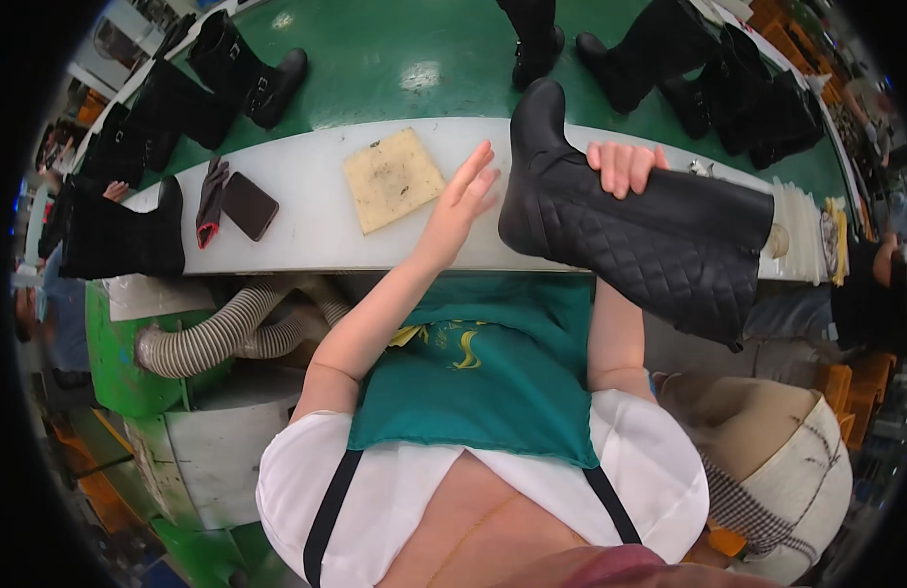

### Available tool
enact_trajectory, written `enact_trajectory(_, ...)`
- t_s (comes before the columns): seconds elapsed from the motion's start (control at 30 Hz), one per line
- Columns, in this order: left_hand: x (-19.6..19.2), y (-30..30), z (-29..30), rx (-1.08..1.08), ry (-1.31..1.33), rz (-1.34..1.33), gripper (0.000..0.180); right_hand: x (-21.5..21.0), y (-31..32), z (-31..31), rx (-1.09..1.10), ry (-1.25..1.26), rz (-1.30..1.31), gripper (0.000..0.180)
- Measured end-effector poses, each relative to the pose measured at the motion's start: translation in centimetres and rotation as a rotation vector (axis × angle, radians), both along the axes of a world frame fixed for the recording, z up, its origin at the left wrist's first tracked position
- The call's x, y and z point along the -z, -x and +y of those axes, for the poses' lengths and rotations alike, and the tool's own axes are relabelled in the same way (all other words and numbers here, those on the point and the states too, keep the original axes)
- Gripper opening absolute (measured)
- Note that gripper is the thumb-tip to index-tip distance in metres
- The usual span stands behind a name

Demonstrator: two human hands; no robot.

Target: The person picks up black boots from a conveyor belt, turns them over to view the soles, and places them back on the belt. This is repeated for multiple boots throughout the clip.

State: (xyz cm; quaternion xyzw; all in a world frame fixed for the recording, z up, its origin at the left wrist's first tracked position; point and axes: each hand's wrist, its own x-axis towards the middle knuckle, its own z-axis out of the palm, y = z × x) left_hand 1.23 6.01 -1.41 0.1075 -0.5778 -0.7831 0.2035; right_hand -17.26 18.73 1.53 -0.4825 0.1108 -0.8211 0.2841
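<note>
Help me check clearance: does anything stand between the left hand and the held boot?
Nothing visible does: only a narrow gap separates the left hand from the held boot. The yellow pad lies on that hand's other side.

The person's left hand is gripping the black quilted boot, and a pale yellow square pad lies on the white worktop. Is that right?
Not quite: the head view shows the right hand gripping the black quilted boot; the left hand is open. The pale yellow square pad does lie on the white worktop.
</note>
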Motion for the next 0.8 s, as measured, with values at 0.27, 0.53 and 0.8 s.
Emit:
enact_trajectory(0.27, -2.9, 1.3, 0.3, 0.321, -0.334, 0.124, 0.076, -3.1, -2.4, 0.5, -0.254, 0.161, 0.076, 0.053)
enact_trajectory(0.53, -4.5, 0.6, -1.0, 0.018, -0.491, 0.194, 0.072, 0.3, -7.3, 2.0, 0.056, -0.114, -0.429, 0.044)
enact_trajectory(0.8, -5.9, 3.1, -0.1, -0.144, -0.302, 0.274, 0.089, 2.3, -8.0, 2.2, 0.326, -0.241, -0.681, 0.06)
